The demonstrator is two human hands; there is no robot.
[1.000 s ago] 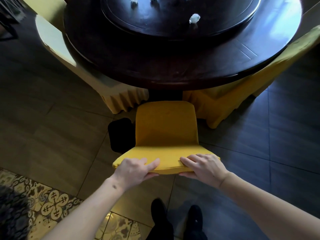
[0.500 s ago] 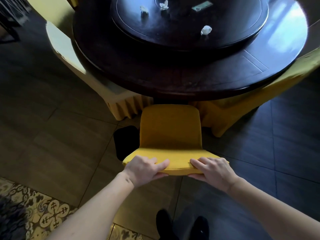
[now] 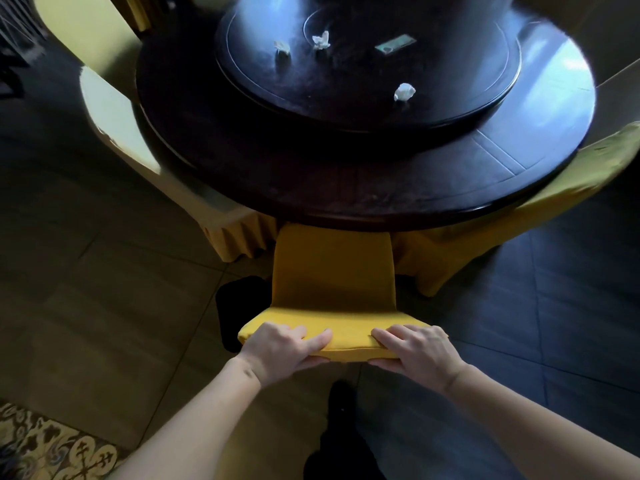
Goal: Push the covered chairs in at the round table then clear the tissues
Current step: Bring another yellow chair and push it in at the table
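A yellow covered chair [image 3: 332,275] stands right in front of me, its seat tucked under the near edge of the dark round table [image 3: 346,188]. My left hand [image 3: 280,348] and my right hand [image 3: 415,351] both grip the top of its backrest. Three crumpled white tissues lie on the table's raised turntable [image 3: 346,105]: one tissue [image 3: 403,92] near the front, a second tissue [image 3: 321,39] and a third tissue [image 3: 282,46] further back.
Another covered chair [image 3: 117,109] sits pushed in at the left, and a third covered chair [image 3: 519,216] at the right. A small green card [image 3: 394,45] lies on the turntable. My dark shoes [image 3: 341,441] stand on tiled floor; a patterned rug [image 3: 52,445] is at bottom left.
The chair has slid forward with both hands on its backrest, so its seat is now further under the table. My view has moved closer to the table.
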